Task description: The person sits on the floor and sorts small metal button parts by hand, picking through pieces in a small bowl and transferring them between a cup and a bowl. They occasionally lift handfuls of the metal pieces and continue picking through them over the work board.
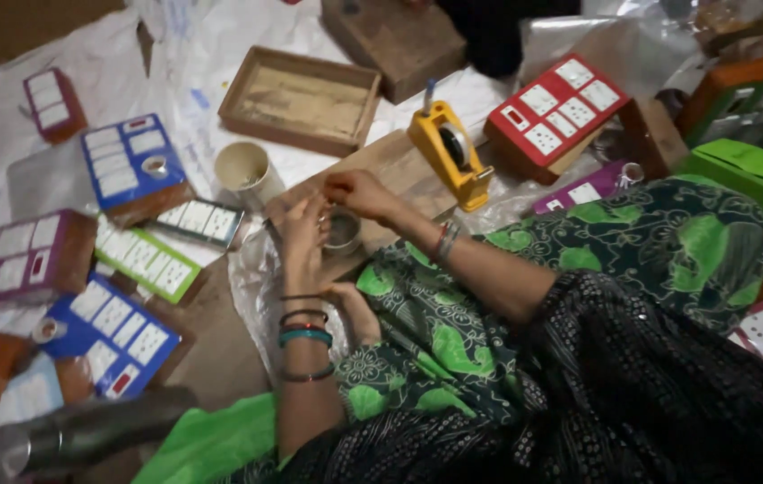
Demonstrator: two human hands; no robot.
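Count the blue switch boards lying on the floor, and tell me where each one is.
2. One blue board lies at upper left, beside the pale cup. The other blue board lies lower left, near the left hand. More may be hidden under the clutter.

Eight switch boards show plainly: two blue, two purple, two red, one green, one dark. One yellow tape dispenser, one wooden tray, one cup.

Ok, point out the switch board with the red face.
It is the red board right of the yellow tape dispenser; the other boards nearby are blue, green or purple.
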